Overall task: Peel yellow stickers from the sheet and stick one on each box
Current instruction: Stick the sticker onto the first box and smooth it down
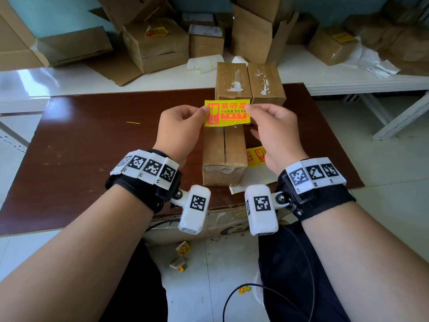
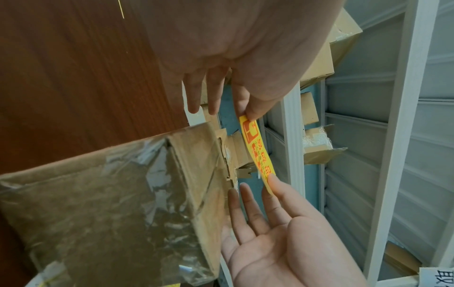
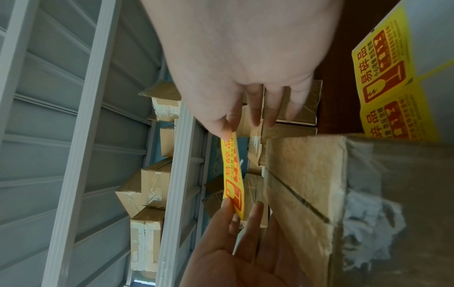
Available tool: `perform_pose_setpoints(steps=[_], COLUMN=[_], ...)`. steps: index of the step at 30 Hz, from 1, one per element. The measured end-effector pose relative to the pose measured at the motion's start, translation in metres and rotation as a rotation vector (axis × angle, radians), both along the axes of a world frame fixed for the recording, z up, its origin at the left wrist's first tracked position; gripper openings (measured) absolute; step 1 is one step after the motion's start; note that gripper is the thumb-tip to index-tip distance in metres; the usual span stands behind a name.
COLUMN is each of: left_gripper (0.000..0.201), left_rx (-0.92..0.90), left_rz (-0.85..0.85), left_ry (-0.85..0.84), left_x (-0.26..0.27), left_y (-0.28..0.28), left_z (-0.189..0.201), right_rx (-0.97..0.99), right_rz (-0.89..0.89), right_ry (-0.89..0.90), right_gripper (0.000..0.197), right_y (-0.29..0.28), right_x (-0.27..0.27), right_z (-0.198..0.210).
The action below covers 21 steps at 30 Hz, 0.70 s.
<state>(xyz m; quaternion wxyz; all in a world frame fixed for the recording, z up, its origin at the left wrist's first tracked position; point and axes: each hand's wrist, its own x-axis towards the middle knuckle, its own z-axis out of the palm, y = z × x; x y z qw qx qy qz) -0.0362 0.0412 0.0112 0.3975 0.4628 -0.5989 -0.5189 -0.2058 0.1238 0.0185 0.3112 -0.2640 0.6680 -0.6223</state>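
A yellow sticker [image 1: 227, 112] with red print hangs in the air, stretched flat between both hands. My left hand [image 1: 204, 109] pinches its left edge and my right hand [image 1: 248, 107] pinches its right edge. It hovers over the far end of a brown taped box [image 1: 224, 154] lying on the table. Two more boxes [image 1: 232, 82] [image 1: 265, 83] stand side by side behind it. The sticker sheet [image 1: 255, 156] lies right of the near box, partly hidden by my right hand. The wrist views show the sticker [image 2: 258, 153] [image 3: 233, 170] edge-on above the box [image 2: 110, 203] [image 3: 307, 174].
The dark brown table [image 1: 92, 147] carries the boxes. Behind it, a white shelf [image 1: 69, 77] holds several cardboard boxes, some with yellow stickers. A white metal rack [image 1: 394, 119] stands at right. Crumpled stickers [image 1: 183, 248] and a black cable [image 1: 255, 289] lie on the floor.
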Motion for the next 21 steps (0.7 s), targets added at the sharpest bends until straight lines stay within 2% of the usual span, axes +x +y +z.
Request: perform_pose_setpoints(steps=[12,21], left_gripper=[0.027,0.026], left_rx=[0.172,0.170], left_rz=[-0.014,0.004], left_ry=[0.105,0.091], left_x=[-0.001,0.003], left_y=[-0.006,-0.008], left_z=[-0.002,-0.006], right_rx=[0.052,0.061], right_rz=[0.082,0.051], right_ry=[-0.252,-0.225], right_gripper=[0.005,0.006], right_y=[-0.003,-0.013], right_x=[0.001,0.006], right_z=[-0.001,-0.012])
